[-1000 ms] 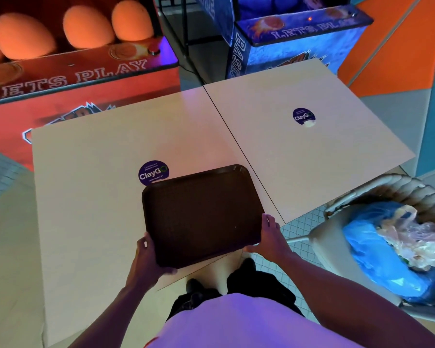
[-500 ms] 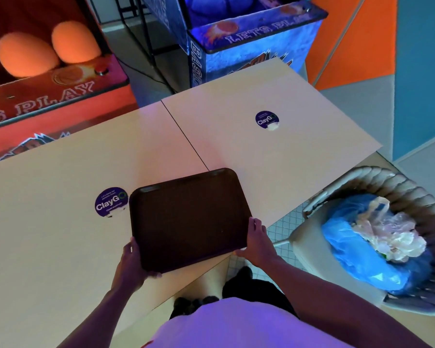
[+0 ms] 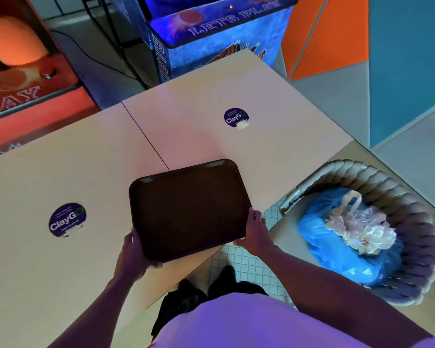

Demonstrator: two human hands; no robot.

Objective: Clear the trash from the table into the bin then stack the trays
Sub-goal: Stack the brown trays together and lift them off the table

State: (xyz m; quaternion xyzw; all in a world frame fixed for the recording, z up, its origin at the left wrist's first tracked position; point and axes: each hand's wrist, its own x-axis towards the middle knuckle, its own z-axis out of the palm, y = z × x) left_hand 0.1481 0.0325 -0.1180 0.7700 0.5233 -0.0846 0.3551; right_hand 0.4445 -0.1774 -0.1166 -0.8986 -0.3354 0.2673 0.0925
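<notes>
Bright game machines glow behind the pale wooden counter [image 3: 68, 172]. Both hands hold one dark brown plastic tray [image 3: 189, 209] at its near corners, likely to carry it to a stack. The left hand [image 3: 132, 254] and right hand [image 3: 255, 231] have fingers [image 3: 253, 217] curled tight on its edge. Just right of the right fingers sits a woven bin [image 3: 417, 247] with a blue bag and crumpled plastic trash [image 3: 359, 228]. Nothing blocks the tray; no second tray shows.

A blue arcade cabinet [image 3: 219, 33] and a red one [image 3: 18, 91] stand beyond, near an orange wall panel [image 3: 324, 33].
</notes>
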